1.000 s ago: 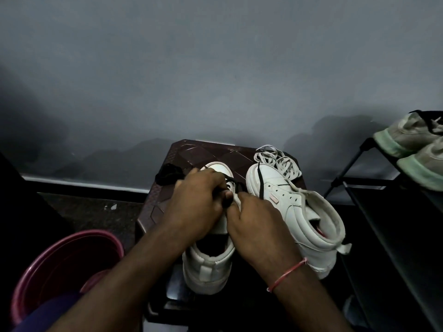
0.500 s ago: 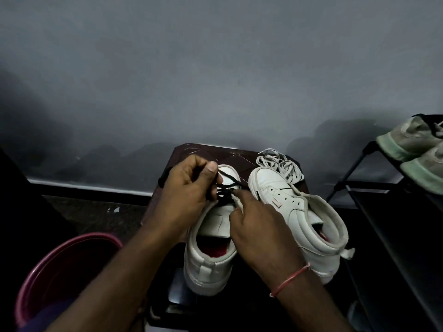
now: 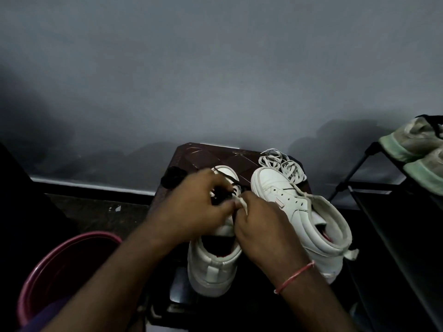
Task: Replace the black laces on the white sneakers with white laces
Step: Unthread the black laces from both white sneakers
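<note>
Against the grey wall, a dark stool bears two white sneakers.

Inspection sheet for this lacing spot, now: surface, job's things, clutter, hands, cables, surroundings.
Surface: dark brown stool, bearing both sneakers.
Job's things: laced sneaker with black lace at its toe end; second sneaker, eyelets apparently empty; white laces heaped beyond its toe.
Clutter: black bundle on the stool's left edge.
Hands: left hand grips the black lace; right hand seemingly pinches the laced sneaker's white flap.
Cables: nothing seen.
Surroundings: grey wall; pink bucket left; black rack holding green-soled shoes right.
</note>
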`<act>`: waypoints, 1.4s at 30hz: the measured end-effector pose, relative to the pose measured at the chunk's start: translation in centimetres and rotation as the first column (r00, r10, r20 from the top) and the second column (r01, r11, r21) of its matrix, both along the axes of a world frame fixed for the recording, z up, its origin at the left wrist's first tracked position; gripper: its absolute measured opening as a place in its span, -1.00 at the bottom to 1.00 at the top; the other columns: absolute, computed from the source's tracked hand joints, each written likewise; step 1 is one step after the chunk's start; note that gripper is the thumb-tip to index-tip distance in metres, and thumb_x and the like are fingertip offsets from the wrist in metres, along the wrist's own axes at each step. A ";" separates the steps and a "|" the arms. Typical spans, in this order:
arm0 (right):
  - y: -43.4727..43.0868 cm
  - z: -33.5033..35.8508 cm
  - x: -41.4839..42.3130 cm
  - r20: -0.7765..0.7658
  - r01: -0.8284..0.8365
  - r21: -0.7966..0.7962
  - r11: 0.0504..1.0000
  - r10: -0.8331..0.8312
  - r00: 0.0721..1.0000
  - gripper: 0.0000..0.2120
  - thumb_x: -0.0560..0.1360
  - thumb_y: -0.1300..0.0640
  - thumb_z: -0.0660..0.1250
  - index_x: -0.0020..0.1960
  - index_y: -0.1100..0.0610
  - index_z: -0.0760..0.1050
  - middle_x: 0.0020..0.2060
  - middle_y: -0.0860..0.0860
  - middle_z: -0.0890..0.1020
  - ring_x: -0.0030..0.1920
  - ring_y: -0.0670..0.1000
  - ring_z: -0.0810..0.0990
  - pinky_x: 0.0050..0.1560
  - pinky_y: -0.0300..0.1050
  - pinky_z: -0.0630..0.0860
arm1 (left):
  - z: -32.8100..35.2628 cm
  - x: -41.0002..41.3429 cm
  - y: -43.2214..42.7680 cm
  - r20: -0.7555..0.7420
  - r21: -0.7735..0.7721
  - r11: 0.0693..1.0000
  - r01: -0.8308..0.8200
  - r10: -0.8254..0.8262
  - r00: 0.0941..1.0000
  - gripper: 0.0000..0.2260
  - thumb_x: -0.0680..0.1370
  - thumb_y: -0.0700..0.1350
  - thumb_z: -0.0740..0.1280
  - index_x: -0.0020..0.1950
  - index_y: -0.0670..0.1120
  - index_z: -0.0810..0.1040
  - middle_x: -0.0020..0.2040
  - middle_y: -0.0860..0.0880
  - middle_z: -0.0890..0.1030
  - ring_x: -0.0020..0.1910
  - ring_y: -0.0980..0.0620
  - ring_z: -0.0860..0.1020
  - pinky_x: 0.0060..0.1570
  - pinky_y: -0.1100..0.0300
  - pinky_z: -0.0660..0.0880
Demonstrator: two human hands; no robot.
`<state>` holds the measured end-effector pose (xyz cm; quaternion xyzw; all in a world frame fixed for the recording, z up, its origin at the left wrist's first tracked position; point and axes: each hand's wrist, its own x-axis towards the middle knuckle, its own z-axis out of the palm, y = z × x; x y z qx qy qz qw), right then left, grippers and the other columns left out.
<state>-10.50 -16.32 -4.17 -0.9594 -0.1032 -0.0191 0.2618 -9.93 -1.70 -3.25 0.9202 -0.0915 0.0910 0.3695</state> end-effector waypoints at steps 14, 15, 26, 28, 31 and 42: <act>0.0 -0.1 0.0 0.023 -0.029 0.035 0.999 0.028 0.999 -0.80 0.55 0.04 0.11 0.05 0.07 0.46 -0.10 0.10 0.62 -0.03 0.18 0.56 -0.07 -0.01 0.46 | -2.2 -0.1 -0.6 -0.103 -0.820 0.569 -0.057 -0.049 0.993 -0.86 0.54 -0.26 0.29 -0.21 -0.21 0.55 -0.31 -0.01 0.59 -0.27 0.13 0.55 -0.18 0.33 0.50; -0.1 0.0 0.0 0.023 -0.025 0.034 0.999 0.025 0.999 -0.80 0.55 0.05 0.11 0.05 0.06 0.47 -0.10 0.10 0.62 -0.03 0.19 0.56 -0.06 0.00 0.47 | -2.3 -0.1 -0.7 -0.133 -0.905 0.413 -0.096 -0.061 0.989 -0.88 0.52 -0.25 0.28 -0.22 -0.20 0.52 -0.33 -0.01 0.57 -0.30 0.13 0.54 -0.23 0.31 0.51; -0.4 0.4 0.0 -0.031 -0.027 0.029 0.999 0.028 0.999 -0.89 0.55 0.05 0.11 -0.12 0.02 0.36 -0.14 0.07 0.60 -0.07 0.16 0.54 -0.10 -0.01 0.42 | -1.3 0.1 -0.7 -0.119 -0.982 -0.121 -0.148 -0.217 0.969 -0.84 0.55 -0.19 0.17 -0.22 -0.12 0.40 -0.23 -0.14 0.63 -0.14 -0.08 0.64 0.02 -0.04 0.59; -0.5 0.4 -0.1 -0.025 -0.024 0.034 0.999 0.025 0.999 -0.88 0.55 0.05 0.12 -0.12 0.03 0.37 -0.14 0.07 0.61 -0.07 0.16 0.54 -0.09 -0.01 0.44 | -1.4 0.1 -0.7 -0.116 -0.967 -0.192 -0.170 -0.262 0.958 -0.77 0.61 -0.18 0.11 -0.24 -0.11 0.39 -0.35 -0.05 0.47 -0.36 0.00 0.52 -0.08 0.01 0.61; -0.2 0.3 -0.4 -0.005 -0.040 0.028 0.999 0.041 0.999 -0.83 0.55 0.03 0.12 -0.06 0.07 0.45 -0.13 0.07 0.63 -0.07 0.15 0.56 -0.06 0.00 0.49 | -1.8 0.4 -0.6 -0.135 -0.910 -0.342 -0.234 -0.289 0.948 -0.72 0.62 -0.17 0.08 -0.29 -0.08 0.36 -0.41 0.04 0.30 -0.49 0.13 0.26 -0.35 0.24 0.45; -0.7 0.7 -0.1 -0.010 0.023 -0.026 0.999 -0.023 1.000 -0.86 0.54 0.08 0.12 -0.13 0.10 0.38 -0.12 0.15 0.61 -0.05 0.21 0.55 -0.07 0.01 0.47 | -0.6 1.6 4.6 -0.099 -0.946 0.269 -0.181 0.293 0.951 -0.70 0.64 -0.06 0.19 -0.30 -0.04 0.37 -0.50 0.05 0.35 -0.62 0.16 0.19 -0.64 0.35 0.11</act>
